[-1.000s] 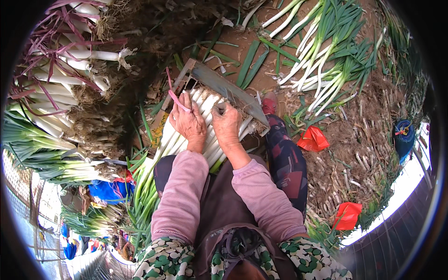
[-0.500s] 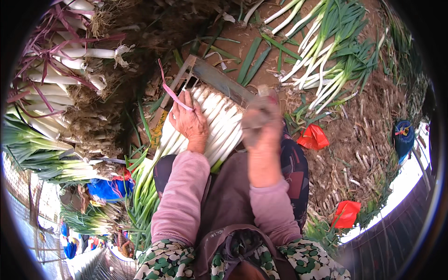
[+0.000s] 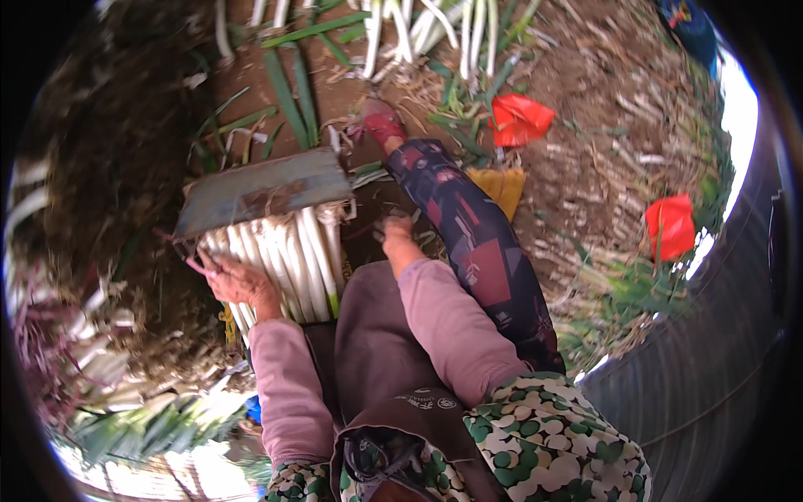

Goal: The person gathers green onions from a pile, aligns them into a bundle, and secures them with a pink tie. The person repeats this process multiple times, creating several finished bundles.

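Note:
A bunch of white-stemmed green onions (image 3: 284, 259) lies side by side in a wooden frame, its root ends under a worn grey board (image 3: 268, 188). My left hand (image 3: 242, 283) rests at the left edge of the bunch, its fingers closed on a pink tie strip (image 3: 197, 266). Just right of the bunch, low beside the frame, is my right hand (image 3: 396, 227) with its fingers curled in. Whatever it may hold is too small and shaded to make out.
My right leg (image 3: 468, 226) stretches out beside the frame. Loose green onions (image 3: 410, 25) lie on the soil at the far side. Red plastic pieces (image 3: 520, 119) and a yellow piece (image 3: 500, 191) lie to the right. Tied bundles with pink strips (image 3: 50, 335) sit at left.
The view has swung right, so the scene sits further left. My right hand has come down from over the bunch's right end to beside the frame. My left hand stays at the bunch's left edge.

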A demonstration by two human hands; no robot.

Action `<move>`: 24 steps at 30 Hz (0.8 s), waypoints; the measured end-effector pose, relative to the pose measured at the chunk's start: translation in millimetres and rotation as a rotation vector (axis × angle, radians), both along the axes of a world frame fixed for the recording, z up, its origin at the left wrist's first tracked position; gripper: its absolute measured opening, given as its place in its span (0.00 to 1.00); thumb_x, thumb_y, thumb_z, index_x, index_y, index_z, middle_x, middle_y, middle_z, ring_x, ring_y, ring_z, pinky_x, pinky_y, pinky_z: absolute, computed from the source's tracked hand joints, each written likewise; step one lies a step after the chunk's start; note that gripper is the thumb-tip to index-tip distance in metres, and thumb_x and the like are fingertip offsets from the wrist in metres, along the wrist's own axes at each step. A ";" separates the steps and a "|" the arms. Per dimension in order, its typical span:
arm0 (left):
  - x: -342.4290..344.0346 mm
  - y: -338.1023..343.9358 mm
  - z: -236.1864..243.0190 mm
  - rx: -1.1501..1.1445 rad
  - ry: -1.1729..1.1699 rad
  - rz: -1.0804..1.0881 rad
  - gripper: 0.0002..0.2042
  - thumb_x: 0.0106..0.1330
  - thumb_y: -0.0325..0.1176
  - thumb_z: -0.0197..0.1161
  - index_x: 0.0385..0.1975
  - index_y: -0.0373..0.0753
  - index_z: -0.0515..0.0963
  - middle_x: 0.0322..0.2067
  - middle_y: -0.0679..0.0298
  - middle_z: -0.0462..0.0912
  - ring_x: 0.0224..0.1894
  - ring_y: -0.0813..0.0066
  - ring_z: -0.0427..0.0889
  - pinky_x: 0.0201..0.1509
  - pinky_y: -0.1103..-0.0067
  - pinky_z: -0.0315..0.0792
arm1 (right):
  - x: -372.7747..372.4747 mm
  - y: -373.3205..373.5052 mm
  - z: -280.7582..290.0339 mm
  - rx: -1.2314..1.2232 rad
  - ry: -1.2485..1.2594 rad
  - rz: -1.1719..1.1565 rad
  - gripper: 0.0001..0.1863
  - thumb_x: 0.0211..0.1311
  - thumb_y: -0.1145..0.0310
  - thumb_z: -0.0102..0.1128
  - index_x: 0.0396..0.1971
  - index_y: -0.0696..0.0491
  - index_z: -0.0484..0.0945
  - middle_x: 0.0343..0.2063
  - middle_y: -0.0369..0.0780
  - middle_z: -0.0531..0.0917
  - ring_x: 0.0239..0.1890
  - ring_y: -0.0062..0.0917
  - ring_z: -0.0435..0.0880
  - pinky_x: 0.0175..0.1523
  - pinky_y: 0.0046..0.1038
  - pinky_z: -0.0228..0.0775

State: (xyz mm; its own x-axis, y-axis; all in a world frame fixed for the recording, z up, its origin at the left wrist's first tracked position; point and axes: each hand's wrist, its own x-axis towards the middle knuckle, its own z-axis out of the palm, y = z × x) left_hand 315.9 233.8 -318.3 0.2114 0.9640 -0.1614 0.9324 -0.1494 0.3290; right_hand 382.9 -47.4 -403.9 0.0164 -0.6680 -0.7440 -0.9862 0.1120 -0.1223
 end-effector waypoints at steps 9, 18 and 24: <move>-10.5 5.2 -13.8 -0.061 0.018 0.011 0.28 0.72 0.51 0.38 0.63 0.37 0.68 0.64 0.57 0.68 0.64 0.56 0.68 0.67 0.70 0.59 | -76.2 -22.4 -42.5 0.197 0.509 0.092 0.36 0.62 0.42 0.53 0.61 0.54 0.68 0.62 0.45 0.70 0.60 0.40 0.71 0.64 0.38 0.63; 5.2 -3.8 -2.9 0.004 0.021 0.048 0.28 0.69 0.55 0.41 0.62 0.48 0.71 0.59 0.54 0.74 0.54 0.49 0.77 0.59 0.62 0.66 | -9.2 11.6 -90.3 0.331 -0.226 -0.241 0.28 0.66 0.45 0.52 0.49 0.57 0.75 0.43 0.47 0.83 0.47 0.41 0.80 0.56 0.38 0.69; -0.1 -3.3 -1.1 -0.047 0.068 0.049 0.27 0.71 0.53 0.38 0.64 0.49 0.69 0.63 0.62 0.71 0.61 0.58 0.71 0.63 0.66 0.58 | -24.7 -4.7 -137.7 0.017 0.224 0.131 0.41 0.57 0.35 0.54 0.51 0.61 0.77 0.52 0.46 0.79 0.51 0.37 0.78 0.53 0.38 0.71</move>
